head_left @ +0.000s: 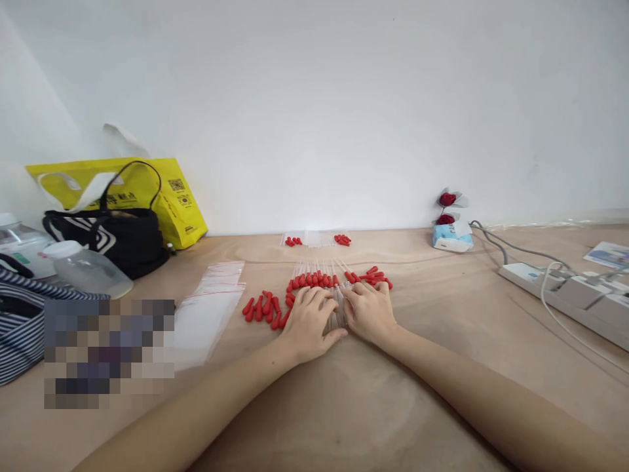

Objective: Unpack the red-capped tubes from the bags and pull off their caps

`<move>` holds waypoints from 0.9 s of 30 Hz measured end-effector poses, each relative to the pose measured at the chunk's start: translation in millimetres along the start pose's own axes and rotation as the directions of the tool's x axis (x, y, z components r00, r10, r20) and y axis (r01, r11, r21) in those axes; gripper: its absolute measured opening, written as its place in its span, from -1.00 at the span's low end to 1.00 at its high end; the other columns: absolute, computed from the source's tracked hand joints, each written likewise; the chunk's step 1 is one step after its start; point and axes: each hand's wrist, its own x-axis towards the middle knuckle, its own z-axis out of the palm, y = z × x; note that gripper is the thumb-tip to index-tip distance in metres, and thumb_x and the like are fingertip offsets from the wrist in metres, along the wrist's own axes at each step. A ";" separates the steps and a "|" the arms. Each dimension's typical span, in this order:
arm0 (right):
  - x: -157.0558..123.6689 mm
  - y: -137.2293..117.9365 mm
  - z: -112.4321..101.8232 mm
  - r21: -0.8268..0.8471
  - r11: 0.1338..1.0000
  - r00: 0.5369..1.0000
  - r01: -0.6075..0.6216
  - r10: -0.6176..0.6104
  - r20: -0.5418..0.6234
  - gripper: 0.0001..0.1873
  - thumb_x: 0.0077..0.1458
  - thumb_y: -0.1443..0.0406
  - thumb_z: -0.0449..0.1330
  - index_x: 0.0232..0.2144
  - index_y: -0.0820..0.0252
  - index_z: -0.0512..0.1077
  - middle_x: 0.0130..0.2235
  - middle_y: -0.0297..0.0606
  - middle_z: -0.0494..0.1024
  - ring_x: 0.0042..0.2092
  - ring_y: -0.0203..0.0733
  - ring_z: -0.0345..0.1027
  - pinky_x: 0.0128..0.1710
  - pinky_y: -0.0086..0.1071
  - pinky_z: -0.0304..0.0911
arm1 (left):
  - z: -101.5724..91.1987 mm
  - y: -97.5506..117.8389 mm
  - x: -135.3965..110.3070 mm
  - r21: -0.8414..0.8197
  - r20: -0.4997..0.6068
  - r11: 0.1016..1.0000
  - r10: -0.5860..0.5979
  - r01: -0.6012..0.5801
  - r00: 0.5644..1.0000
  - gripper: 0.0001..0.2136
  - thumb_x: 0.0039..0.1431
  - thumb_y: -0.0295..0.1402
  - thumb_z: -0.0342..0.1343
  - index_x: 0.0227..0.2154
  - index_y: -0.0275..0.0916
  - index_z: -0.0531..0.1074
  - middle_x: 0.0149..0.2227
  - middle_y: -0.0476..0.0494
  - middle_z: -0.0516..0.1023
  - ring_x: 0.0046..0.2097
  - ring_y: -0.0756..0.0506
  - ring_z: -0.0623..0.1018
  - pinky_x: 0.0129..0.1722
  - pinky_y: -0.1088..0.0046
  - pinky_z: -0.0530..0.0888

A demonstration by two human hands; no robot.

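Note:
Several clear plastic droppers with red rubber bulbs [314,280] lie bunched in a row on the wooden table [344,406]. My left hand [310,322] and my right hand [369,311] rest side by side on the clear stems, fingers curled over them and pressing them together from both sides. Loose red bulbs [263,309] lie in a heap left of my left hand. More red bulbs [377,275] lie just beyond my right hand.
Clear zip bags [209,308] lie to the left. Filled small bags [317,240] sit near the wall. A black handbag [115,239], yellow bag [179,203], plastic container [86,269] and striped cloth [19,321] crowd the left. A tissue pack [452,237] and power strip [570,288] are at the right.

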 end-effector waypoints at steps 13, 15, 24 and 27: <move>-0.9 6.5 0.5 0.112 0.992 0.993 -0.060 0.071 -0.097 -0.77 0.09 0.27 -0.01 -0.36 0.13 0.45 -0.45 -0.30 0.44 -0.37 -0.30 0.26 -0.33 -0.32 -0.20 | -10.2 -44.0 28.3 0.183 -0.024 0.870 -0.462 0.458 0.887 -0.79 0.04 -0.19 -0.04 -0.40 -0.22 0.36 -0.28 -0.19 0.43 -0.15 -0.22 0.36 -0.18 0.16 0.27; -1.0 12.8 0.8 0.159 0.982 0.982 -0.098 0.121 -0.147 -0.77 0.08 0.26 0.00 -0.41 0.13 0.46 -0.47 -0.32 0.44 -0.38 -0.30 0.26 -0.33 -0.33 -0.20 | -13.1 -58.2 38.0 0.250 0.011 0.804 -0.559 0.539 0.829 -0.72 0.00 -0.11 -0.03 -0.44 -0.23 0.38 -0.28 -0.23 0.45 -0.13 -0.26 0.36 -0.18 0.14 0.27; -1.7 36.3 2.0 0.211 0.952 0.949 -0.221 0.260 -0.180 -0.75 0.06 0.26 0.01 -0.48 0.14 0.46 -0.45 -0.33 0.46 -0.43 -0.34 0.21 -0.33 -0.35 -0.20 | -17.7 -68.1 45.2 0.341 0.119 0.742 -0.643 0.577 0.756 -0.61 0.02 -0.03 -0.13 -0.51 -0.24 0.42 -0.31 -0.31 0.50 -0.13 -0.33 0.39 -0.19 0.11 0.26; -1.5 35.9 2.8 0.225 0.947 0.947 -0.228 0.269 -0.174 -0.76 0.06 0.26 0.01 -0.49 0.14 0.46 -0.45 -0.33 0.46 -0.43 -0.34 0.22 -0.33 -0.36 -0.20 | -18.4 -66.9 43.5 0.367 0.116 0.731 -0.649 0.575 0.752 -0.64 0.04 -0.09 -0.13 -0.49 -0.26 0.44 -0.28 -0.34 0.50 -0.10 -0.34 0.38 -0.18 0.11 0.25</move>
